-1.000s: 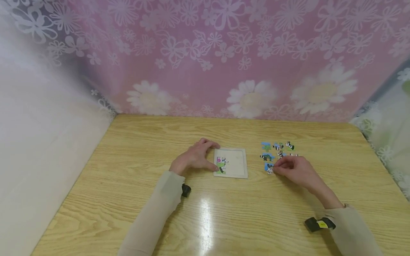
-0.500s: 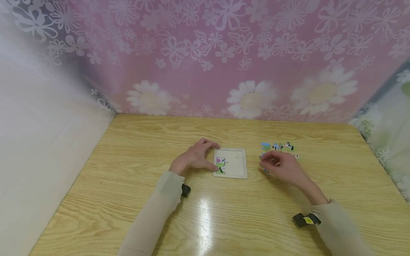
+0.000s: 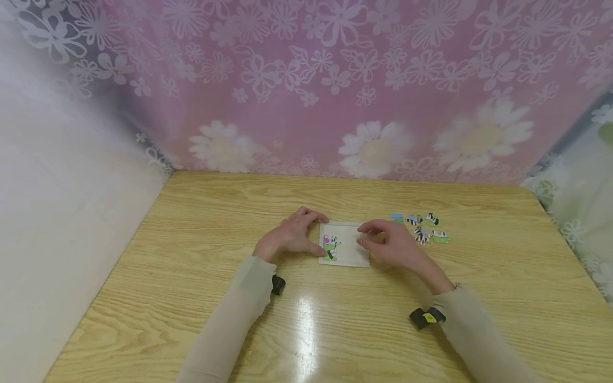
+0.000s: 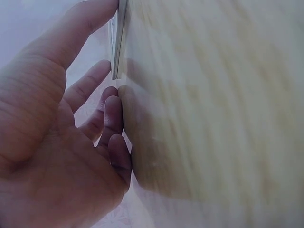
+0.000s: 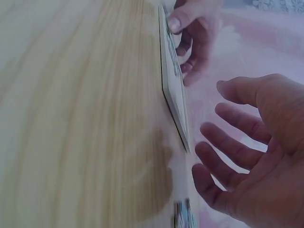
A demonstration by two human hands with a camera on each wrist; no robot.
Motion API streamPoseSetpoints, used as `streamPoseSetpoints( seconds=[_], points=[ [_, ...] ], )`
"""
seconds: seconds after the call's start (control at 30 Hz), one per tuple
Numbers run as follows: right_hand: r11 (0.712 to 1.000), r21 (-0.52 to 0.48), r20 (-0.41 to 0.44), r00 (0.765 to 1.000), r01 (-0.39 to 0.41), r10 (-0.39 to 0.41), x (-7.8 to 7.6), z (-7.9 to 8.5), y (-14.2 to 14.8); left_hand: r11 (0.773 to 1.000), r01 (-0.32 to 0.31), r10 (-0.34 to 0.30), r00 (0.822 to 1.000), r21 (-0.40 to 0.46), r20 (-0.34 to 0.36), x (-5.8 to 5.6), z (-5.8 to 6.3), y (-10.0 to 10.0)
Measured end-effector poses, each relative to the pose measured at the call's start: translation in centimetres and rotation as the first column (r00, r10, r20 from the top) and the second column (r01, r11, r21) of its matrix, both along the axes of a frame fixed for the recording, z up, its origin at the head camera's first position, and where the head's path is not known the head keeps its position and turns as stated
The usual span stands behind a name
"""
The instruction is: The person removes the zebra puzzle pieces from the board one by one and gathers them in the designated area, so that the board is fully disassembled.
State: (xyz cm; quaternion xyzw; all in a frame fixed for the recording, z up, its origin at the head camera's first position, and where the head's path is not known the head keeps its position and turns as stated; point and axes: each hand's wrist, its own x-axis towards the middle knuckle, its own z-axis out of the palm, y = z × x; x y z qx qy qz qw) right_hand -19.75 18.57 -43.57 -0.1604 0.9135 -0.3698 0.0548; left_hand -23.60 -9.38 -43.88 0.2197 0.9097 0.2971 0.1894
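In the head view a square pale puzzle tray lies on the table, with a few joined puzzle pieces showing a cartoon picture at its left side. My left hand spans the tray's left edge. Its thumb rests on the near corner, and the index finger reaches the far corner. Over the tray's right edge hovers my right hand. In the right wrist view that hand has relaxed, spread fingers, and nothing shows between them. Several loose puzzle pieces lie right of the tray, some perhaps hidden by the hand.
The wood-grain table reaches back to a pink flowered curtain. A white sheet hangs along the left side. Black wrist straps sit at the sleeves.
My right hand has left the puzzle pieces, where its fingertips were at one, and moved left to the tray's right edge. The left hand and tray stay still.
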Motion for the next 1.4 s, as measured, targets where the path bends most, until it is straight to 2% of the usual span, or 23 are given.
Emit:
streamPoseSetpoints(
  seconds=[0.33, 0.63, 0.83, 1.1, 1.4],
  points=[
    [0.994, 0.086, -0.058, 0.996, -0.062, 0.067, -1.0, -0.8, -2.8, 1.000, 0.005, -0.005, 1.000, -0.017, 0.003, -0.1, 0.2, 0.1],
    [0.979, 0.203, 0.003, 1.000, -0.010, 0.010, -0.9, -0.6, -4.6, 1.000, 0.013, -0.013, 1.000, -0.005, 0.013, -0.1, 0.2, 0.1],
    [0.969, 0.247, -0.010, 1.000, -0.010, 0.013, -0.9, -0.6, -5.0, 1.000, 0.012, -0.012, 1.000, -0.003, 0.014, -0.1, 0.1, 0.0],
    [0.974, 0.228, 0.013, 1.000, 0.005, -0.008, -1.0, -0.6, -5.2, 1.000, 0.011, -0.011, 1.000, -0.003, 0.019, -0.2, 0.0, 0.1],
    [0.993, 0.120, 0.047, 0.999, 0.008, -0.014, -1.2, -0.5, -5.3, 1.000, -0.004, 0.004, 1.000, 0.011, 0.022, -0.2, 0.0, 0.1]
  ],
)
